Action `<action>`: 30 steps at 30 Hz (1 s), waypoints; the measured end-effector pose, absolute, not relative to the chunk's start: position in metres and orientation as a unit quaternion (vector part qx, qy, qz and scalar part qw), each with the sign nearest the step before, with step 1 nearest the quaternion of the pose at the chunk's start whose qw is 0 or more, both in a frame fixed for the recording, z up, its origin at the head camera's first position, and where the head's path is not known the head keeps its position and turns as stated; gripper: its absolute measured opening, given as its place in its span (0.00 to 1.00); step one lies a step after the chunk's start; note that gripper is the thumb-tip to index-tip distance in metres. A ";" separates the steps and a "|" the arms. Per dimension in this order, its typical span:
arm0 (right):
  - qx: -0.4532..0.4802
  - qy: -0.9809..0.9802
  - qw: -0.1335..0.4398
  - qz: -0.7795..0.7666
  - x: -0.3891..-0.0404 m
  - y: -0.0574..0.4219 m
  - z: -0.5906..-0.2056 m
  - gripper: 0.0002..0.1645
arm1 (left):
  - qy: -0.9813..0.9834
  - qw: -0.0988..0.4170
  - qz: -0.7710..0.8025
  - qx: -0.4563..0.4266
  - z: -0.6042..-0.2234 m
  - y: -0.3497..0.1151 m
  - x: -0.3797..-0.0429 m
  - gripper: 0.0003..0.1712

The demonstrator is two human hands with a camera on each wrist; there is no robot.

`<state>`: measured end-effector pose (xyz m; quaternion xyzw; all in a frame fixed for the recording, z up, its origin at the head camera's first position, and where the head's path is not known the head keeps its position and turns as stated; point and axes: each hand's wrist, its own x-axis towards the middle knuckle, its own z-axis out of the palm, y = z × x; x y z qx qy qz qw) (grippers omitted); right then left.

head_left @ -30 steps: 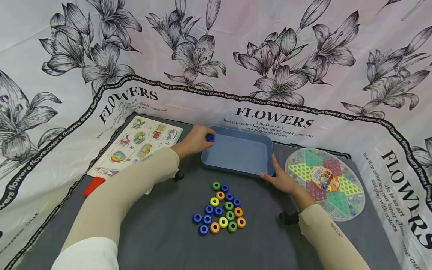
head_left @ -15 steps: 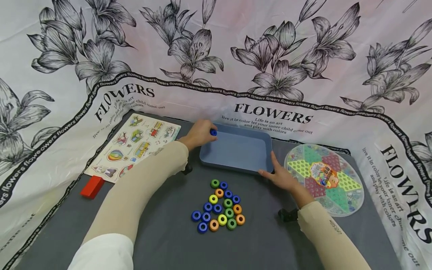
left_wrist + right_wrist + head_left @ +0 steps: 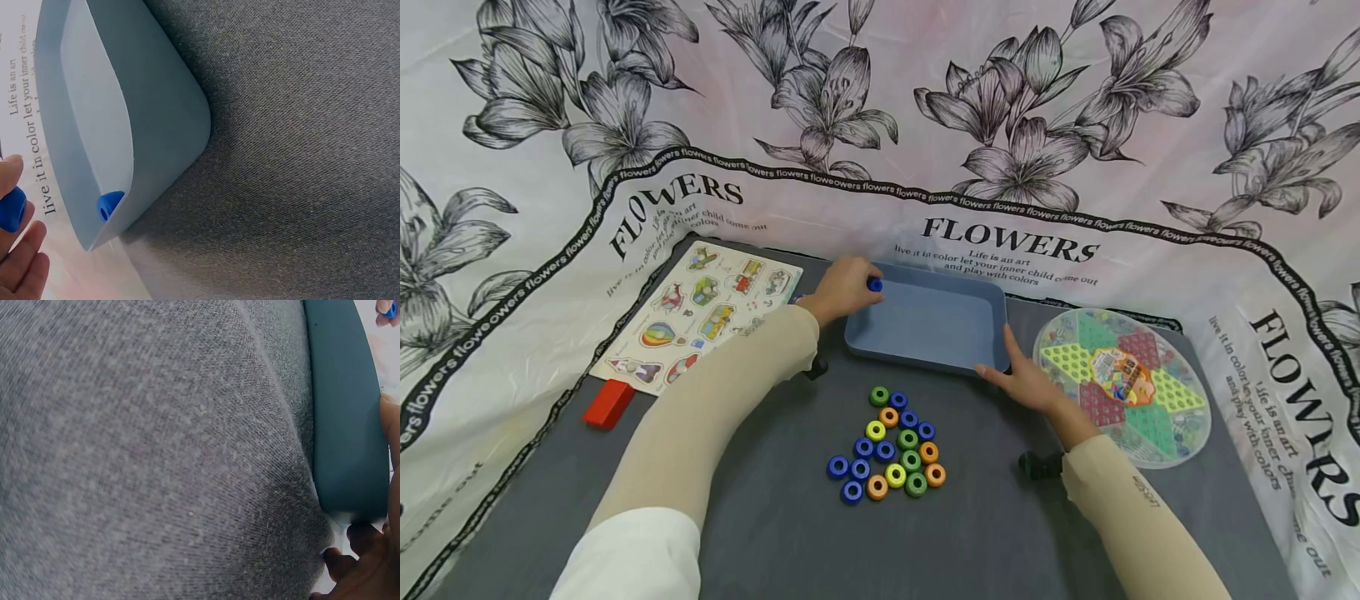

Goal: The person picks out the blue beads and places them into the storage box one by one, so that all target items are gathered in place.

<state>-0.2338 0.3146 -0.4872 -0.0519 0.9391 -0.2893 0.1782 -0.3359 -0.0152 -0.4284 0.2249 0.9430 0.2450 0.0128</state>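
Over the back left corner of the blue-grey tray (image 3: 936, 329), my left hand (image 3: 846, 287) pinches a blue ring bead (image 3: 875, 284) between thumb and fingers. The left wrist view shows this held bead (image 3: 11, 209) outside the tray wall and another blue bead (image 3: 110, 205) inside at the corner. My right hand (image 3: 1026, 379) rests against the tray's front right corner, thumb along the front side and index finger along the right side. In front of the tray lies a loose group of blue, green, orange and yellow ring beads (image 3: 885, 451).
On the left lies a picture puzzle board (image 3: 700, 312), partly behind my left sleeve, with a red block (image 3: 608, 405) at its near corner. A round Chinese checkers board (image 3: 1123, 387) lies right of the tray. Flower-printed cloth (image 3: 835, 179) rises behind the table.
My left hand has shifted slightly to the right with the blue bead, and the left forearm now uncovers more of the red block. The head view has tilted a little. My right hand stays at the tray.
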 end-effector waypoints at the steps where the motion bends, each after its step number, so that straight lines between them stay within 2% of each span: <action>1: -0.055 0.939 0.177 -0.288 -0.235 0.315 -0.487 0.61 | 0.942 0.011 0.248 0.225 -0.428 -0.016 -0.337 0.23; 11: -0.059 0.940 0.178 -0.285 -0.238 0.315 -0.487 0.61 | 0.937 0.025 0.239 0.255 -0.420 -0.012 -0.333 0.23; 16: -0.056 0.941 0.178 -0.284 -0.236 0.314 -0.487 0.62 | 0.875 0.059 0.224 0.425 -0.419 0.000 -0.309 0.16; 19: -0.058 0.941 0.178 -0.283 -0.235 0.315 -0.486 0.61 | 0.826 0.096 0.156 0.534 -0.421 0.012 -0.289 0.15; 21: -0.059 0.940 0.180 -0.285 -0.236 0.316 -0.486 0.61 | 0.803 0.124 0.099 0.574 -0.422 0.019 -0.275 0.15; 24: -0.057 0.939 0.182 -0.288 -0.237 0.317 -0.486 0.62 | 0.797 0.157 0.027 0.583 -0.423 0.027 -0.256 0.17; 30: -0.056 0.939 0.181 -0.287 -0.240 0.317 -0.487 0.62 | 0.828 0.159 -0.041 0.536 -0.437 0.035 -0.235 0.12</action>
